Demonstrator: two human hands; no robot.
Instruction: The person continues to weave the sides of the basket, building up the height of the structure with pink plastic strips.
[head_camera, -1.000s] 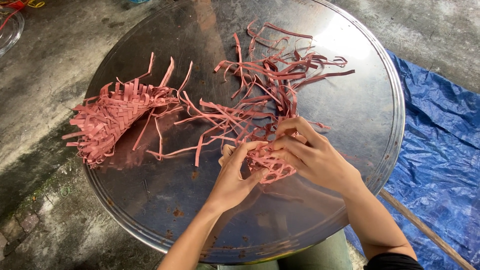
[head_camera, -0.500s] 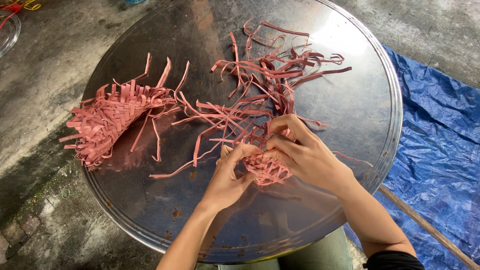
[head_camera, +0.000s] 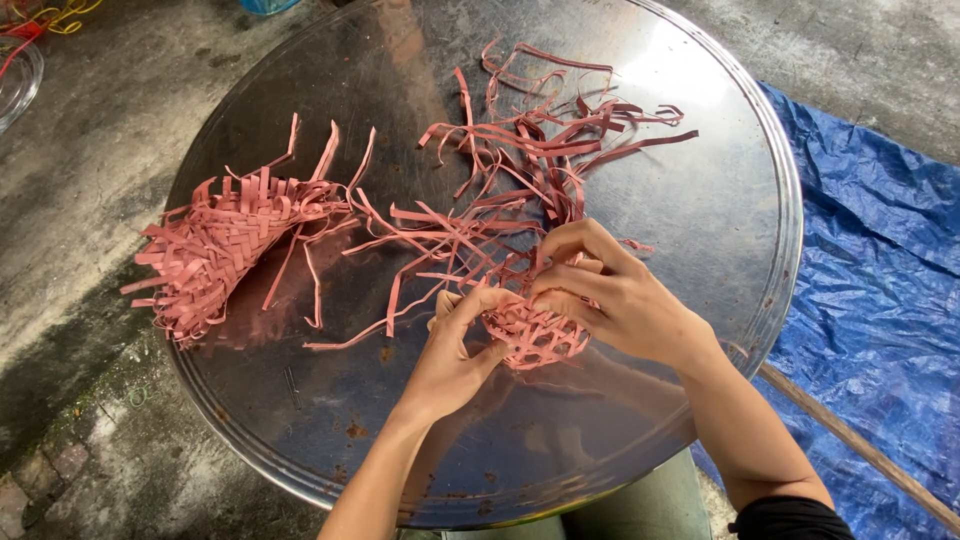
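Observation:
A round metal tray (head_camera: 700, 180) fills the head view. On it my left hand (head_camera: 455, 350) and my right hand (head_camera: 620, 300) both grip a small pink woven piece (head_camera: 535, 335) near the tray's front. Loose pink strips (head_camera: 520, 170) trail from that piece toward the far side. My right hand's fingers pinch strips at the piece's top edge; my left hand holds its left side. A second, larger pink woven piece (head_camera: 215, 250) lies on the tray's left, apart from both hands, with loose ends sticking out.
The tray rests over a grey concrete floor (head_camera: 80, 170). A blue tarpaulin (head_camera: 880, 270) lies to the right, with a wooden stick (head_camera: 850, 445) across it. A clear container's rim (head_camera: 20, 80) shows at top left, beside yellow and red wires (head_camera: 50, 18).
Both hands stay on the small woven piece; the fingers have shifted slightly along its strips. The larger woven piece has not moved.

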